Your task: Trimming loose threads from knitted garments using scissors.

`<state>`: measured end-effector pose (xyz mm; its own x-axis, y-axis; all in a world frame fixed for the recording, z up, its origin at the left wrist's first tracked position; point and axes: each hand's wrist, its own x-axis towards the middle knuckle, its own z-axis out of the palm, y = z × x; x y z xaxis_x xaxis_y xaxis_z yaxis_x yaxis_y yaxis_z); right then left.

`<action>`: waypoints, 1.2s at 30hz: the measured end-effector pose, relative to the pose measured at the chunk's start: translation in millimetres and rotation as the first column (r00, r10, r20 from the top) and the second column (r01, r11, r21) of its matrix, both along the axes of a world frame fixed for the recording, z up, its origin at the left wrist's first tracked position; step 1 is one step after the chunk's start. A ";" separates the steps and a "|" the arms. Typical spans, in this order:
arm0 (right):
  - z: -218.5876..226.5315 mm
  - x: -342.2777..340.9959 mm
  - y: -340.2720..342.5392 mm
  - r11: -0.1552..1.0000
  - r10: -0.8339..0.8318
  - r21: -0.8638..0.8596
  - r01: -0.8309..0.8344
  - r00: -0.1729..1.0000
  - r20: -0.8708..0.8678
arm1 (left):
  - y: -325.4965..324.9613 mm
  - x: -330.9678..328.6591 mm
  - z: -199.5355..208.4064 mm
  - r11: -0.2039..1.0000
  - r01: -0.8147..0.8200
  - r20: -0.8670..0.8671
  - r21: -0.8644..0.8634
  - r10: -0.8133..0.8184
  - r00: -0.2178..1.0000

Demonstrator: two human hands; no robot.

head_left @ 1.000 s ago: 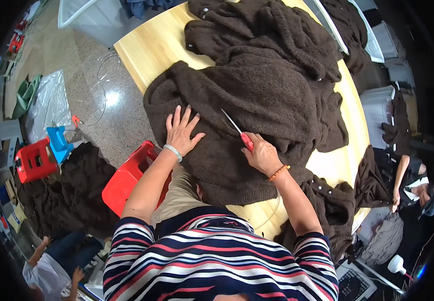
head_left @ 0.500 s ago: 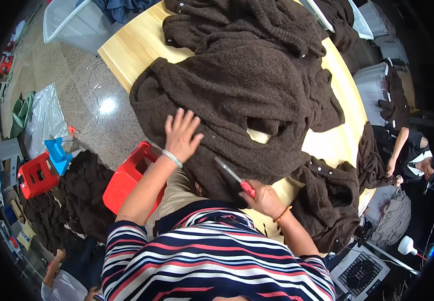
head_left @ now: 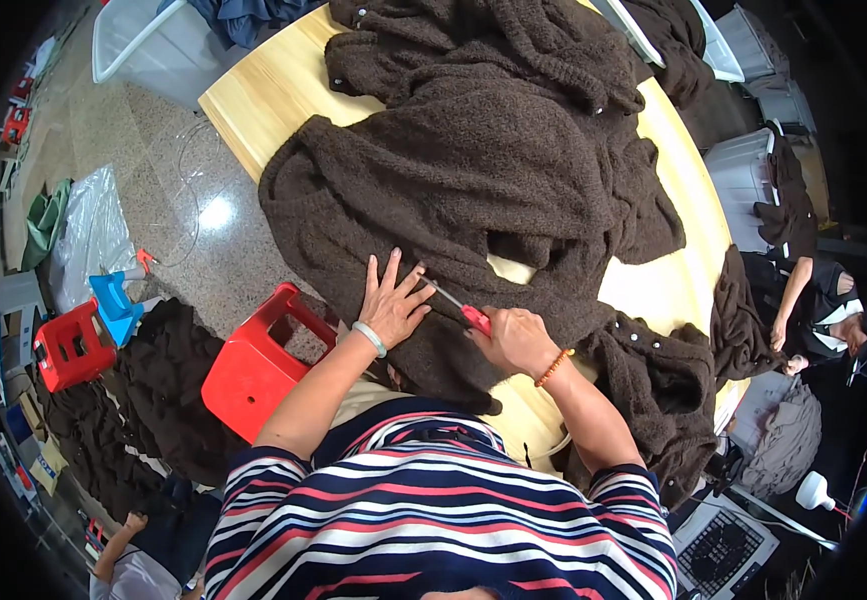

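Note:
A dark brown knitted garment (head_left: 513, 150) lies in folds over the near part of the wooden table, with part hanging over the edge toward my lap. My left hand (head_left: 393, 308) rests flat on it, fingers spread. Closed around the red handle of a slim metal-bladed tool (head_left: 450, 298) is my right hand (head_left: 516, 341). Its tip meets the knit right beside my left fingertips; I cannot make out the tool's exact kind. Another brown knitted garment with pale buttons (head_left: 658, 370) lies to the right of my right hand.
The pale wooden table (head_left: 253, 105) curves around the garments. On the left are a red stool (head_left: 263, 375) and dark clothes (head_left: 168, 385) on the floor. White bins (head_left: 148, 45) with clothing stand beyond. A co-worker (head_left: 833, 310) handles brown knitwear at far right.
My left hand has slid right and nearer to me across the garment. My right hand has moved up, bringing the tool's tip close to the left fingers.

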<state>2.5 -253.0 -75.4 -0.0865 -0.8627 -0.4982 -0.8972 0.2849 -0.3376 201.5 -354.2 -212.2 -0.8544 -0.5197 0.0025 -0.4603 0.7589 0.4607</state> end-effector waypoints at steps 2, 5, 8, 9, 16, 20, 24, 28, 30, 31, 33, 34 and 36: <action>6.2 -6.0 4.8 0.994 0.041 0.097 -0.043 0.999 0.024 | -0.3 1.3 -1.8 1.000 0.008 0.022 -0.001 -0.008 1.000; 14.4 -19.5 31.9 0.987 0.028 0.160 -0.029 1.000 0.012 | 0.6 1.6 -3.3 1.000 0.002 0.015 0.008 -0.003 1.000; 23.1 -18.5 37.0 0.981 0.018 0.194 -0.021 1.000 0.014 | -1.4 -0.8 4.3 1.000 -0.009 0.025 0.016 0.009 1.000; 24.7 -14.6 34.0 0.984 -0.027 0.177 0.022 0.999 0.026 | -3.1 0.3 2.6 1.000 -0.006 0.024 0.014 0.006 1.000; 16.9 -9.8 37.4 0.980 -0.189 -0.036 0.198 0.966 0.176 | -83.9 9.2 23.2 0.729 -0.563 -0.205 0.389 0.664 0.719; 13.6 -8.9 31.0 0.989 -0.145 -0.005 0.147 0.976 0.163 | -132.7 18.3 2.8 0.727 -0.680 0.024 0.098 0.681 0.732; 11.8 -9.4 29.8 0.988 -0.148 -0.010 0.151 0.977 0.156 | -151.9 44.5 -4.3 0.791 -0.588 -0.181 0.166 0.611 0.771; 12.4 -6.9 27.7 0.986 -0.152 -0.037 0.160 0.975 0.163 | -166.6 77.5 -5.9 0.566 -0.767 -0.323 0.301 0.818 0.477; 9.2 -5.6 22.6 0.988 -0.135 -0.051 0.146 0.976 0.173 | -169.0 76.7 4.7 0.502 -0.785 -0.239 0.363 0.865 0.442; 6.8 -5.0 20.5 0.990 -0.120 -0.050 0.129 0.980 0.156 | -161.8 63.3 16.5 0.512 -0.754 -0.272 0.411 0.858 0.435; 6.5 -2.5 12.4 0.993 -0.092 -0.053 0.101 0.986 0.140 | -140.7 44.7 29.1 0.614 -0.657 -0.342 0.437 0.789 0.511; 8.0 -0.1 6.0 0.995 -0.081 -0.051 0.089 0.987 0.141 | -135.0 43.0 16.5 0.801 -0.598 -0.485 0.020 0.531 0.695; 10.7 2.1 -3.3 0.996 -0.071 -0.048 0.079 0.988 0.137 | -109.4 28.9 14.4 0.916 -0.394 -0.332 0.072 0.395 0.857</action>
<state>4.6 -256.3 -64.7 -0.0867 -0.8821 -0.4630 -0.8190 0.3278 -0.4710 230.5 -463.7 -197.8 -0.5262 -0.8133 0.2482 -0.5404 0.5453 0.6408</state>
